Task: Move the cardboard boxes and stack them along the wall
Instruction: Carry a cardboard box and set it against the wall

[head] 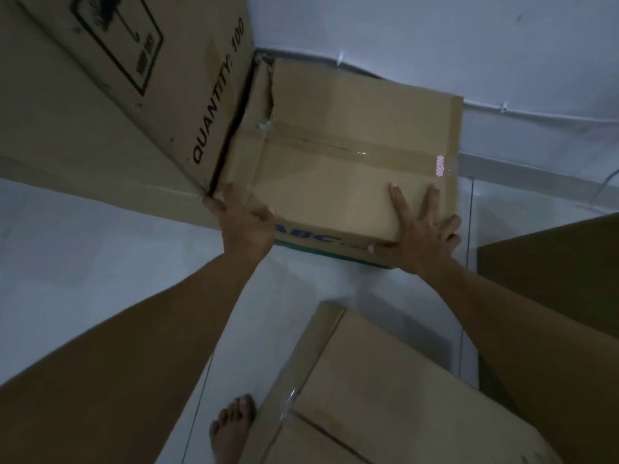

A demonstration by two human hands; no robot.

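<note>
Big box stands on floor by wall.
Taped box on floor just beside it, far edge at wall, top torn at far left corner.
Spare box sits near bare foot: might trip.
Left hand grips near left corner.
Right hand flat on top, thumb on front.
Hard push might rip tear more.

We see a dim, bluish, slightly soft picture with no clear light source, where the wall and floor read pale grey, tape on the middle box catches a small glare, and wide-angle distortion bends the edges.
</note>
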